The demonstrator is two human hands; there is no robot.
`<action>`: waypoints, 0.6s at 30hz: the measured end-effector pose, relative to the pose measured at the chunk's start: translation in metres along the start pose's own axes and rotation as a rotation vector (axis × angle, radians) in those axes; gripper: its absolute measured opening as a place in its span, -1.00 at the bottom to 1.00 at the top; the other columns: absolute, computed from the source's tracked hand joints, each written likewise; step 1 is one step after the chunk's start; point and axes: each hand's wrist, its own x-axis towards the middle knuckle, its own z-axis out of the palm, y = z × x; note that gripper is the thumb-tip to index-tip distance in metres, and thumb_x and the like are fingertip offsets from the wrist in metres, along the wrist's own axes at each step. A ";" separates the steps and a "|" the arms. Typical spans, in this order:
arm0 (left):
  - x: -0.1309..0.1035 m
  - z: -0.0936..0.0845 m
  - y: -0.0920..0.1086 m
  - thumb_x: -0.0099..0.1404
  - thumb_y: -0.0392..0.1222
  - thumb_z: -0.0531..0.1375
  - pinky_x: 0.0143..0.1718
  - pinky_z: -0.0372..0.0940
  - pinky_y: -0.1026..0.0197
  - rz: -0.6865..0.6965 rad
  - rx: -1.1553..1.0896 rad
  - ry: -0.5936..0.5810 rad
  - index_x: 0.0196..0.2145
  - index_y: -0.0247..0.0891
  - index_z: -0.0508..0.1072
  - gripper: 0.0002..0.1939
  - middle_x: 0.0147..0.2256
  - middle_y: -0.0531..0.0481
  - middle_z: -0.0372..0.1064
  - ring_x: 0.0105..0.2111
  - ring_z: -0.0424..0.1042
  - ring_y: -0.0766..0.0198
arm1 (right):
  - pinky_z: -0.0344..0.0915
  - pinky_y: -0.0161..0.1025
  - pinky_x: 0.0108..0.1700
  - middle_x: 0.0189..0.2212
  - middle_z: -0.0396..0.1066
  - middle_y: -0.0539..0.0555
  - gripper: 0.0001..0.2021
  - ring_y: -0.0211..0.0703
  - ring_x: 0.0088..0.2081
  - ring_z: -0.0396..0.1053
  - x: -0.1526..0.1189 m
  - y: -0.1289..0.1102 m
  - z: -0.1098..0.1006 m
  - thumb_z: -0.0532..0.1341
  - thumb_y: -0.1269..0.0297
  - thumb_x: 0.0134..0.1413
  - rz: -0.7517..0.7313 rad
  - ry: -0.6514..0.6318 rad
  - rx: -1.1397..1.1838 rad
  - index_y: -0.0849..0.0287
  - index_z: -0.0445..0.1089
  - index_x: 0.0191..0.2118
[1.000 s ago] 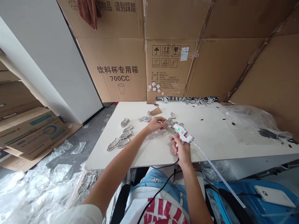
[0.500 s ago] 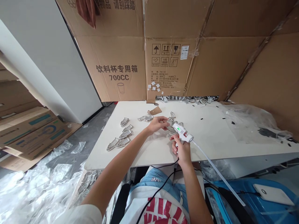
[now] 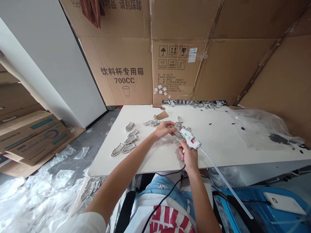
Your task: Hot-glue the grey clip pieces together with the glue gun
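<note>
My right hand (image 3: 188, 152) is closed round the handle of a white glue gun (image 3: 189, 137), with a long pale glue stick (image 3: 225, 183) out of its back. The gun's nozzle points up and left, close to the fingertips of my left hand (image 3: 165, 129). That hand is pinched on something small, partly hidden by the fingers and too small to make out. Grey metal-look frame pieces (image 3: 179, 120) lie just beyond the nozzle. More such pieces (image 3: 131, 139) rest on the left of the white table (image 3: 155, 158), and a few (image 3: 152, 123) lie behind my left hand.
Cardboard sheets (image 3: 121, 55) stand behind the table, with a heap of grey pieces (image 3: 206, 104) at their foot. A brown cardboard scrap (image 3: 162, 115) lies near the back. Clear plastic (image 3: 257, 126) covers the right side. A black cable (image 3: 167, 195) crosses my lap.
</note>
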 end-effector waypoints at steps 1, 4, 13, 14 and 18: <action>0.000 0.000 -0.001 0.10 -0.19 0.58 -0.29 0.49 0.17 0.002 -0.001 0.001 -0.16 -0.36 0.56 -0.58 -0.35 -0.01 0.52 -0.42 0.54 0.31 | -0.06 -0.38 -0.73 -0.63 0.27 -0.12 -0.59 -0.42 -0.73 -0.01 0.000 0.000 0.000 0.48 -0.05 0.06 0.001 0.004 -0.003 0.10 0.33 -0.41; 0.000 0.000 -0.001 0.10 -0.18 0.58 -0.29 0.49 0.17 0.008 0.000 0.001 -0.16 -0.36 0.56 -0.58 -0.37 -0.01 0.52 -0.41 0.55 0.29 | -0.05 -0.37 -0.72 -0.65 0.25 -0.13 -0.60 -0.41 -0.73 0.00 0.000 0.000 0.001 0.47 -0.04 0.07 -0.004 0.000 -0.004 0.08 0.31 -0.42; -0.001 0.000 0.002 0.14 -0.17 0.55 -0.29 0.47 0.16 0.005 0.017 -0.009 -0.15 -0.36 0.55 -0.60 -0.37 0.02 0.51 -0.45 0.51 0.34 | -0.02 -0.38 -0.73 -0.56 0.37 -0.09 -0.58 -0.44 -0.73 0.03 0.000 0.000 0.000 0.51 -0.05 0.01 0.004 0.007 0.007 0.11 0.34 -0.38; -0.001 0.000 0.002 0.15 -0.17 0.55 -0.29 0.47 0.16 0.007 0.018 -0.011 -0.15 -0.36 0.55 -0.60 -0.37 0.02 0.51 -0.45 0.50 0.35 | -0.02 -0.38 -0.73 -0.55 0.39 -0.08 -0.58 -0.44 -0.73 0.03 0.000 0.000 0.000 0.51 -0.05 0.01 -0.004 0.008 0.007 0.11 0.34 -0.38; -0.001 0.000 0.001 0.16 -0.19 0.54 -0.29 0.46 0.17 0.016 0.021 -0.011 -0.15 -0.36 0.54 -0.62 -0.37 0.01 0.51 -0.45 0.50 0.35 | -0.02 -0.38 -0.73 -0.55 0.40 -0.07 -0.58 -0.43 -0.73 0.04 -0.001 -0.003 0.002 0.51 -0.04 0.00 -0.021 0.009 0.000 0.11 0.34 -0.37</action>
